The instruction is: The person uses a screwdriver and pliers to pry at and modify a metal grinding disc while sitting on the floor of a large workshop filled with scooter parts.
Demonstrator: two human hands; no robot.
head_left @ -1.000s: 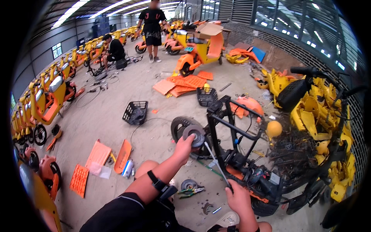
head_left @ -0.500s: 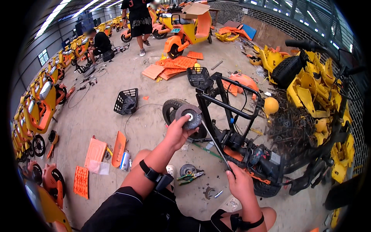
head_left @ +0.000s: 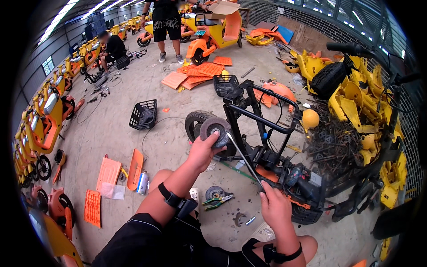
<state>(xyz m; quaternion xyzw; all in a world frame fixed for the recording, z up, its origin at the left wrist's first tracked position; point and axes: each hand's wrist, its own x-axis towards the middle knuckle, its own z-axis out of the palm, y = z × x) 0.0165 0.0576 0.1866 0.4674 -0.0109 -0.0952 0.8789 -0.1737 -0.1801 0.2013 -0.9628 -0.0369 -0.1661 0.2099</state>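
My left hand [head_left: 204, 150] grips a round grey metal part [head_left: 215, 130] with a curved, rough band along its rim, my thumb near its centre. My right hand [head_left: 275, 207] is closed on the dark handle of a long screwdriver [head_left: 244, 158], its tip at the part's right edge. Beyond them is a stripped black scooter frame [head_left: 264, 113] with a tyre [head_left: 193, 127]. On the floor below lie a second round part [head_left: 215, 191], pliers [head_left: 212, 205], a curved shoe-like piece [head_left: 239, 219] and a small silver tool [head_left: 250, 220].
Black crates [head_left: 143, 114] and orange panels [head_left: 109, 173] lie on the floor, near a spray can [head_left: 143, 183]. Yellow scooter panels [head_left: 356, 107] are heaped at right; scooters [head_left: 53, 115] line the left. A standing person [head_left: 165, 29] and a crouching co-worker [head_left: 113, 51] are farther back.
My left hand and the round part have shifted slightly up in the picture, the screwdriver still at the edge. The view has tilted down, and the standing person has moved their feet.
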